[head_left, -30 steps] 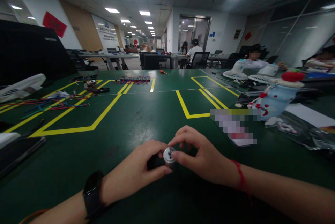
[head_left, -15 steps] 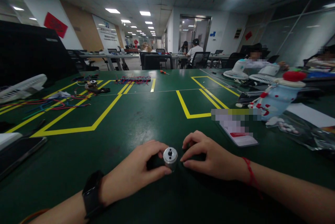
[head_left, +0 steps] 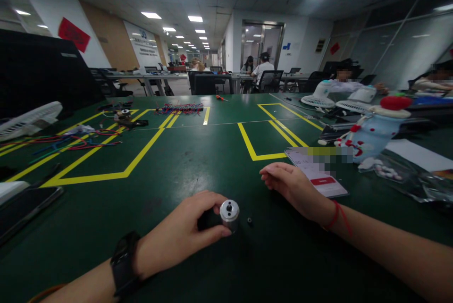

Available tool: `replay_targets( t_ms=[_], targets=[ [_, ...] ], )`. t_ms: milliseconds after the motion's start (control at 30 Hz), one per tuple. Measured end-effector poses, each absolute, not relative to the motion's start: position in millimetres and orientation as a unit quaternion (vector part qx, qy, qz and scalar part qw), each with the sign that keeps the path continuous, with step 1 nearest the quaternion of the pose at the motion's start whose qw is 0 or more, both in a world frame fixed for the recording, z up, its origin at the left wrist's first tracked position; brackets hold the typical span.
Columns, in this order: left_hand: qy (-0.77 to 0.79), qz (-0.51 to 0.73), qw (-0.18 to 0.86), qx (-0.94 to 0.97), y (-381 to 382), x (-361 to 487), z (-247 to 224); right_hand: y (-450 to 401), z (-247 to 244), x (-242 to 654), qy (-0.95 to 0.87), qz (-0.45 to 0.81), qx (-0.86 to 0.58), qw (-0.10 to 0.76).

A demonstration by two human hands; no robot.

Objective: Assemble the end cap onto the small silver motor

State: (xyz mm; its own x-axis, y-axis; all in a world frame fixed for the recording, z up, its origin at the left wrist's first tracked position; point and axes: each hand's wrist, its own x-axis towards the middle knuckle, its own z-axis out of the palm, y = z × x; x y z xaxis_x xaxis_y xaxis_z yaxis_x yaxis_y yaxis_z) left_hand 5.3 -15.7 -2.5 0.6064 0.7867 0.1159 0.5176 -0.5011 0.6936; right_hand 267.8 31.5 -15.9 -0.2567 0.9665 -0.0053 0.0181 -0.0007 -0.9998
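Observation:
My left hand (head_left: pixel 187 223) has its thumb and fingers closed around a small silver motor (head_left: pixel 229 215). The motor stands upright on the green table, and its top face shows a central shaft between two small holes. Just right of it on the table lies a tiny dark ring-like piece (head_left: pixel 249 221), too small to name surely. My right hand (head_left: pixel 292 189) is apart from both, over the table beside a phone (head_left: pixel 327 181) with a lit screen. Its fingers are loosely curled together, and nothing shows at their tips.
Wires (head_left: pixel 81 140) and a bundle of thin cables (head_left: pixel 180 108) lie at left and centre back. A dark phone (head_left: pixel 31 208) rests at the left edge. At right stand a light-blue cup (head_left: pixel 377 135) and small fans (head_left: pixel 320 95). A screwdriver (head_left: pixel 222 98) lies far back.
My right hand has moved up and right, away from the motor, and its fingers have come together. The tiny dark piece now shows on the table. My left hand holds the motor as before.

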Motion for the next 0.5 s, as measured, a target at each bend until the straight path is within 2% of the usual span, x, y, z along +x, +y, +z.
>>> replay_targets(
  t_ms=[100,267,333,400,500],
  targets=[
    [0.388,0.217,0.312,0.840,-16,6,-3,33,-16,268,-0.574,0.549,-0.440,0.419],
    [0.388,0.215,0.308,0.842,-16,5,-3,15,-2,262,-0.806,0.379,-0.369,0.265],
    [0.387,0.216,0.307,0.842,-16,5,-3,8,1,258,-0.859,0.323,-0.324,0.231],
    [0.387,0.216,0.306,0.843,-15,6,-4,4,2,253,-0.869,0.297,-0.317,0.238],
    [0.387,0.216,0.306,0.843,-15,7,-5,1,5,244,-0.841,0.290,-0.330,0.316]
  ],
)
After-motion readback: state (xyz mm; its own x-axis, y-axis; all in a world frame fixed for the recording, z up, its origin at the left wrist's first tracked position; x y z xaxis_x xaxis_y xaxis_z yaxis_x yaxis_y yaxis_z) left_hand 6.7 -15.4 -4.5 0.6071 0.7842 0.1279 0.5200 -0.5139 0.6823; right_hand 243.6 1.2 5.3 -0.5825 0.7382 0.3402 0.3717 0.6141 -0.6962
